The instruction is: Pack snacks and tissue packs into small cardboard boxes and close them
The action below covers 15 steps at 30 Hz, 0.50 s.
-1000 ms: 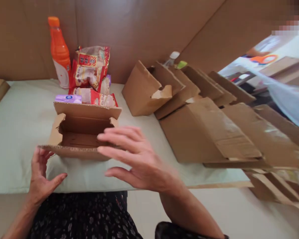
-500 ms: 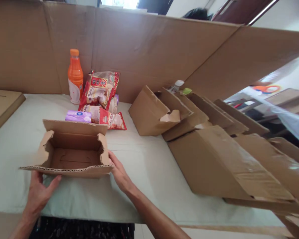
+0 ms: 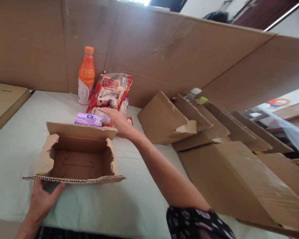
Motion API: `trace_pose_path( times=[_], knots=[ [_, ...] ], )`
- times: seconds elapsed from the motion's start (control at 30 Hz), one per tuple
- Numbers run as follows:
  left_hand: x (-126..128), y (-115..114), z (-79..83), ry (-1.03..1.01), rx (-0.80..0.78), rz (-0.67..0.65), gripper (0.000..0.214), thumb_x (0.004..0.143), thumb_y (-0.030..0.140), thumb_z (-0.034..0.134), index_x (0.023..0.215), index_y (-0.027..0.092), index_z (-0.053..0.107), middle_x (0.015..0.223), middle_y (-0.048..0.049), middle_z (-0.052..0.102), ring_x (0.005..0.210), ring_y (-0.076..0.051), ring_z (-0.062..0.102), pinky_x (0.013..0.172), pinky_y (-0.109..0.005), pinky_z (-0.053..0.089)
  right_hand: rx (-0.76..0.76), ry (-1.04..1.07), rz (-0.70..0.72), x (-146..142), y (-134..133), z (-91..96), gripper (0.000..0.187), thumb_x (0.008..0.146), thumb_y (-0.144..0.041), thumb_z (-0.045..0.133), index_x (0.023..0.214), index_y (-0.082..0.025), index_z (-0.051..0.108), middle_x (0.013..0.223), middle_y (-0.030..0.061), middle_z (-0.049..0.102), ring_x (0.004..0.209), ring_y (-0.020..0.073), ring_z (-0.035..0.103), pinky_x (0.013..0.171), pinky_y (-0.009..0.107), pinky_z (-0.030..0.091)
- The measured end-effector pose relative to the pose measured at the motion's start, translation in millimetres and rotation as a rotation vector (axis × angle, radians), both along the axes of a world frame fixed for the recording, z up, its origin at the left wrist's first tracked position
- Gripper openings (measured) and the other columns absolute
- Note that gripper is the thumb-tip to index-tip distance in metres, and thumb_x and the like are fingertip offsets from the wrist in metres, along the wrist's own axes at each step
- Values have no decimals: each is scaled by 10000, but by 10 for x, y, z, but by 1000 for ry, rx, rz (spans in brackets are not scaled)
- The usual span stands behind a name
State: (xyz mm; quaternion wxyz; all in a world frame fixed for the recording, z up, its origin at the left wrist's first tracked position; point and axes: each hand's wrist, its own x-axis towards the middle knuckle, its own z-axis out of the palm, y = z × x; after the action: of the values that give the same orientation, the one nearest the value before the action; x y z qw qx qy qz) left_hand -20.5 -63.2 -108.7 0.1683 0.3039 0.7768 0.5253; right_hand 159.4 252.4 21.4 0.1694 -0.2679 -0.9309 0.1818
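An open, empty cardboard box [image 3: 77,159] stands on the pale green table top [image 3: 129,199] in front of me. My left hand [image 3: 41,199] rests under its near flap, thumb out, fingers partly hidden beneath the cardboard. My right hand [image 3: 117,120] reaches past the box's far right corner to the red and white snack packets [image 3: 111,93] and lies on the lowest one, fingers stretched out. A purple tissue pack [image 3: 88,119] lies just behind the box. An orange drink bottle [image 3: 86,77] stands upright behind the packets.
Several folded and half-formed cardboard boxes [image 3: 214,146] lie stacked along the right side. A tall cardboard wall [image 3: 164,49] runs along the back. A flat cardboard sheet [image 3: 5,99] lies at the far left. A white-capped bottle [image 3: 193,93] pokes out behind the boxes.
My right hand left the box's right side and stretched forward to the snack packets. The left hand stayed at the near flap. The view shifted slightly.
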Motion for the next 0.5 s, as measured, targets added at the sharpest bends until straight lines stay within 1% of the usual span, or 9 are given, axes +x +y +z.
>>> trace_pose_path(
  times=[0.03, 0.1, 0.17, 0.2, 0.27, 0.3, 0.37, 0.43, 0.5],
  knots=[
    [0, -10, -5, 4, -12, 3, 733, 665, 635, 777, 1237, 230, 562, 1099, -121, 662, 1170, -391, 633, 1080, -671, 462, 16, -110, 44, -196, 64, 19, 726, 817, -319, 754, 1485, -206, 492, 1558, 148, 486, 1440, 331, 441, 1169, 538, 368],
    [2, -34, -2, 17, -23, -3, 744, 677, 654, 754, 1254, 227, 559, 1078, -122, 673, 1147, -388, 647, 1063, -665, 478, 6, -286, 108, -523, 128, 4, 745, 821, -296, 760, 1498, -178, 471, 1534, 178, 505, 1407, 350, 477, 1152, 531, 383],
    [6, -51, 17, 21, -39, -16, 743, 696, 660, 738, 1266, 221, 554, 1100, -132, 675, 1171, -389, 640, 1075, -655, 472, -3, -342, 134, -687, 144, -21, 679, 834, -263, 735, 1463, -150, 504, 1455, 190, 578, 1326, 345, 554, 1113, 492, 425],
    [8, -49, 31, 21, -51, -24, 733, 705, 659, 732, 1263, 218, 555, 1121, -138, 674, 1187, -391, 632, 1081, -653, 468, 4, -316, 118, -693, 149, -13, 657, 825, -243, 730, 1440, -137, 524, 1411, 190, 613, 1275, 340, 590, 1090, 477, 446],
    [18, -7, 61, 26, -68, -52, 693, 723, 645, 728, 1239, 214, 560, 1164, -145, 670, 1218, -391, 617, 1090, -649, 459, 38, -148, 19, -559, 161, 74, 679, 794, -237, 740, 1428, -127, 523, 1358, 177, 646, 1205, 332, 628, 1051, 469, 476],
    [24, 36, 75, 36, -68, -72, 669, 732, 635, 727, 1225, 214, 561, 1179, -143, 669, 1234, -388, 609, 1096, -644, 455, 59, -16, -45, -434, 163, 157, 712, 792, -263, 744, 1448, -138, 496, 1361, 165, 643, 1195, 329, 630, 1036, 475, 488],
    [34, 160, 100, 65, -42, -131, 631, 756, 601, 720, 1224, 211, 555, 1222, -138, 660, 1271, -373, 590, 1118, -617, 447, 101, 283, -156, -123, 123, 384, 764, 838, -366, 720, 1511, -198, 402, 1406, 134, 609, 1219, 320, 617, 1015, 488, 502],
    [33, 296, 136, 100, -5, -206, 620, 782, 548, 706, 1267, 199, 540, 1272, -143, 646, 1291, -361, 581, 1132, -595, 445, 124, 520, -211, 186, -15, 631, 749, 907, -478, 650, 1549, -279, 318, 1450, 109, 570, 1266, 307, 593, 1013, 482, 505],
    [13, 388, 223, 128, 31, -256, 635, 812, 480, 679, 1347, 189, 503, 1346, -154, 615, 1310, -354, 568, 1146, -590, 435, 133, 639, -222, 410, -246, 815, 708, 948, -539, 589, 1553, -323, 292, 1452, 103, 563, 1292, 299, 581, 1018, 458, 506]
  ],
)
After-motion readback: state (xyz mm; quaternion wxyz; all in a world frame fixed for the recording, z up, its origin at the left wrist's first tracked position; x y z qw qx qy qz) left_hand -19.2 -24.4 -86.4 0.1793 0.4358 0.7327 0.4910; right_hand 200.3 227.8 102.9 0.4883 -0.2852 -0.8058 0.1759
